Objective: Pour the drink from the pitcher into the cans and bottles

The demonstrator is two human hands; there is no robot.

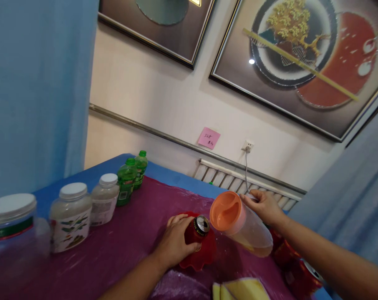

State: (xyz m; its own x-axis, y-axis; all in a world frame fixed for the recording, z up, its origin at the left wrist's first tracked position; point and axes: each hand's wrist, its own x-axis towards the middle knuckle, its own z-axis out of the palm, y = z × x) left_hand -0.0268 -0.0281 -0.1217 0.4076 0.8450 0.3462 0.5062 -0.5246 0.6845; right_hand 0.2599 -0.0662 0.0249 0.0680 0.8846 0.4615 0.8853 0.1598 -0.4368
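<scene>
My left hand [173, 241] is wrapped round a dark red drink can [193, 233], whose opened top faces up. Under the can lies a red dish with a scalloped edge [201, 260]. To the right, my right hand [265, 206] grips a clear plastic pitcher [250, 233] near its rim. The pitcher has an orange lid [225, 210] and tilts toward the can, with a little yellowish liquid along its lower side. No stream between pitcher and can is visible.
Along the left stand white-lidded jars [71, 221] and two green bottles [126, 183]. More red cans [303, 277] stand at the right, partly behind my right forearm. A folded yellow cloth [242, 290] lies at the front of the purple table cover [114, 258]. Behind is a radiator [220, 177].
</scene>
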